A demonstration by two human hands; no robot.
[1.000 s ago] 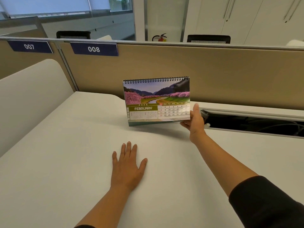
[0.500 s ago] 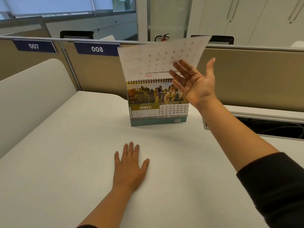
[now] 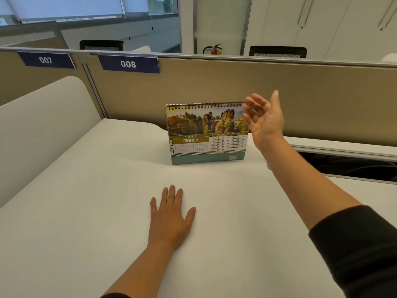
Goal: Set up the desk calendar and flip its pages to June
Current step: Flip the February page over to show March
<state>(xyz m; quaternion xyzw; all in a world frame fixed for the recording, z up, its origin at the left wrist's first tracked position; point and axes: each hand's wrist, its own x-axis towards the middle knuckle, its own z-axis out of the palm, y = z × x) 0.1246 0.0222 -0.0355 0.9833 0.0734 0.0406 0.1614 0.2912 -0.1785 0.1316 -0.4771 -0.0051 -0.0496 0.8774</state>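
The desk calendar (image 3: 206,136) stands upright on the white desk (image 3: 86,190), spiral binding on top, showing the MARCH page with a picture of rock cliffs. My right hand (image 3: 264,119) hovers at the calendar's upper right corner, palm facing left, fingers spread and holding nothing; its fingertips overlap the end of the spiral. My left hand (image 3: 169,218) lies flat on the desk in front of the calendar, fingers slightly apart, empty.
A tan partition (image 3: 214,87) with labels 007 and 008 rises right behind the calendar. A white side panel (image 3: 38,130) borders the desk on the left. An open cable tray (image 3: 348,164) gapes at the back right.
The February page was lifted and flipped over the spiral, leaving March showing. My right hand let the page go and dropped to the calendar's upper right corner. My left hand stayed put.
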